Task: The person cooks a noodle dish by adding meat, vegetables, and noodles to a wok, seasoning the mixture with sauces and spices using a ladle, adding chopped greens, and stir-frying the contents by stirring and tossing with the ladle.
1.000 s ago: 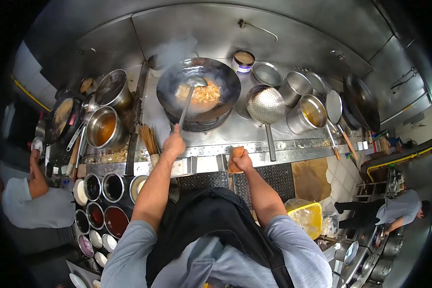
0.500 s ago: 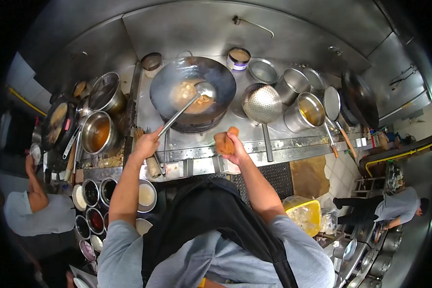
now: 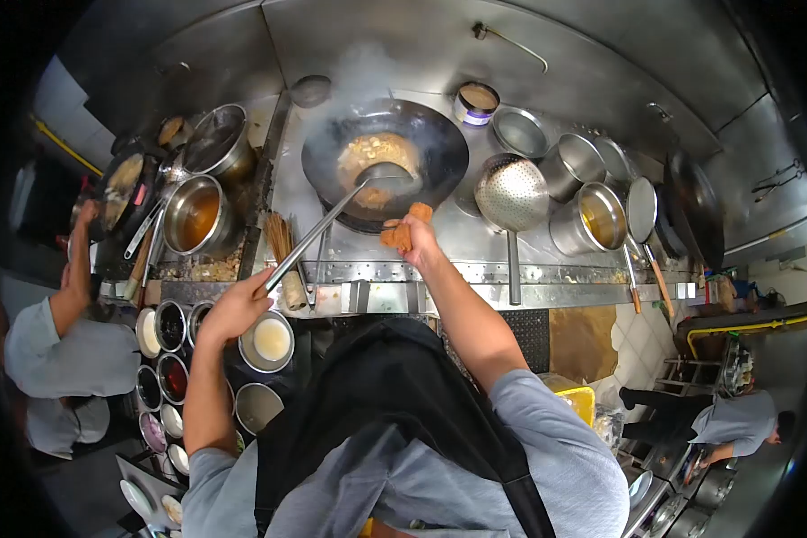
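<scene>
My left hand (image 3: pixel 240 308) is closed round the long handle of a metal ladle (image 3: pixel 387 173), whose bowl rests inside the dark wok (image 3: pixel 444 148). Pale chunks of food in brownish liquid (image 3: pixel 372 154) lie in the wok, and steam rises from it. In my right hand (image 3: pixel 421 244) is a folded orange-brown cloth (image 3: pixel 406 228), bunched against the near right rim of the wok. Whether the cloth grips the rim or only touches it, I cannot tell. A bamboo wok brush (image 3: pixel 281 238) stands at the stove's front edge, beyond my left hand.
A perforated strainer (image 3: pixel 511 193) and metal pots (image 3: pixel 572 167) stand right of the wok. To the left are a pot of brown liquid (image 3: pixel 191 215) and several sauce containers (image 3: pixel 172 378). One person (image 3: pixel 72 350) works at left, another (image 3: pixel 731 421) at far right.
My right hand has brought the cloth forward to the wok's rim. My left hand has drawn back toward me with the ladle handle. The whole view has shifted slightly.
</scene>
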Available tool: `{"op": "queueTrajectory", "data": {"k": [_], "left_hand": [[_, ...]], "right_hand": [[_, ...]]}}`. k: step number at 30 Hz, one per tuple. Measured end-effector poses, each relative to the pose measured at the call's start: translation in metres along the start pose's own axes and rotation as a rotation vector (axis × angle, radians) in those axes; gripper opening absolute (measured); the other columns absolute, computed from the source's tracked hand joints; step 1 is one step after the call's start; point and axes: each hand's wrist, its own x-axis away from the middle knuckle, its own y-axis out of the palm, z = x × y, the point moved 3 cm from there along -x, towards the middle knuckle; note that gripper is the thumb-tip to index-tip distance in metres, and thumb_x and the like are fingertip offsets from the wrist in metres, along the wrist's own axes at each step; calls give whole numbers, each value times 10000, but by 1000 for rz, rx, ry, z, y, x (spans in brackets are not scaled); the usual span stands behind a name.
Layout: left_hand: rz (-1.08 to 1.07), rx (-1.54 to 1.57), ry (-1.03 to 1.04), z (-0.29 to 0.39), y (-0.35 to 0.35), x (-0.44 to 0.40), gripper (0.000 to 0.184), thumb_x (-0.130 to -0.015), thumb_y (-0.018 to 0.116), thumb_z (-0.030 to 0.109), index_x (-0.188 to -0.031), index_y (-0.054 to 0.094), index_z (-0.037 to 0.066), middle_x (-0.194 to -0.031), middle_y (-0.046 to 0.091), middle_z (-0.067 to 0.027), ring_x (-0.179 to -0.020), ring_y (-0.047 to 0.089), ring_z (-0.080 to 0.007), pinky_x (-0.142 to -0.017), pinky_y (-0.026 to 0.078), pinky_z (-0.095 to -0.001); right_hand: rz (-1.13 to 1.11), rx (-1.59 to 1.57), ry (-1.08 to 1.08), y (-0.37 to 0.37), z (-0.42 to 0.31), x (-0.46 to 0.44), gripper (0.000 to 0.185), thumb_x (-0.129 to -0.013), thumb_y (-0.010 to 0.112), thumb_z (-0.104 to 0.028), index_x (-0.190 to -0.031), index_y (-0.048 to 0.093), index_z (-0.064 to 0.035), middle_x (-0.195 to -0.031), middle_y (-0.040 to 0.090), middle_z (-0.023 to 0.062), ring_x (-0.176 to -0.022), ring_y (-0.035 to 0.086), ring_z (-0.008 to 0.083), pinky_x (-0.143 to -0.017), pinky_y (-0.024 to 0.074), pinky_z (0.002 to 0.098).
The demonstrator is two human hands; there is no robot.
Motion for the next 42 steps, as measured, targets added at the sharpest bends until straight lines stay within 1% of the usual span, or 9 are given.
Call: {"op": "queueTrajectory", "data": {"k": [3,10,17,20,23,27,31,37,42], "left_hand": [[-148,145,-211,37,-7,27,615,-916,649,87,-1496,447,57,-707,509,-26,-531,478,-109,-519,437,-287],[186,-107,-4,-8,75,-26,602,-904,657,102,-1479,481,135,-1016,687,-257,-941,676,-420,-832,527,-437],[256,-98,129,1,48,31,640,-876,684,47,-1478,484,130,-926,681,-228,-830,689,-367,-782,535,-373],[21,-59,-127,39,16,50,624,-883,664,35,-1475,472,81,-743,537,-181,-637,438,-304,-681,484,-338],[-1,-197,-108,37,27,23,614,-892,662,70,-1475,472,94,-776,573,-191,-652,490,-329,-695,483,-357],[242,-203,74,4,81,-8,649,-880,680,88,-1486,462,165,-863,666,-205,-789,645,-398,-740,512,-449],[272,-203,60,16,80,19,639,-876,688,70,-1475,488,164,-871,658,-223,-784,645,-402,-754,524,-414],[17,-199,-163,71,35,44,606,-877,671,49,-1455,503,114,-890,642,-244,-823,653,-408,-769,516,-400],[184,-203,-1,34,84,-6,620,-878,684,94,-1466,496,161,-941,686,-225,-893,671,-408,-781,519,-454]], "right_hand": [[21,-100,-45,20,3,24,264,-898,521,-231,-1115,567,-88,-1004,701,110,-749,695,252,-454,424,362],[-90,-205,-234,12,52,67,294,-925,462,-114,-1120,587,68,-1047,675,208,-918,687,347,-782,609,492],[-200,-201,-152,-3,68,97,367,-951,430,-140,-1252,483,64,-1119,647,219,-957,675,364,-770,603,507],[-337,-266,-48,9,35,20,313,-936,453,-182,-1106,590,42,-1092,667,215,-915,665,346,-802,564,482],[-66,-231,-122,30,15,41,306,-943,446,-145,-1118,563,78,-928,669,229,-704,679,351,-646,605,452],[-186,-124,-125,-7,74,90,378,-930,441,-156,-1162,614,87,-1109,656,190,-992,682,325,-822,598,463],[-296,-7,-214,-26,98,104,408,-928,430,-160,-1216,614,64,-1090,668,176,-1014,685,330,-837,601,465],[-27,-199,-102,18,8,53,246,-932,477,-135,-1085,532,50,-995,695,209,-718,692,295,-502,536,367],[-95,-116,-177,0,53,95,304,-942,459,-151,-1099,623,51,-1065,685,198,-911,702,295,-705,609,409]]}}
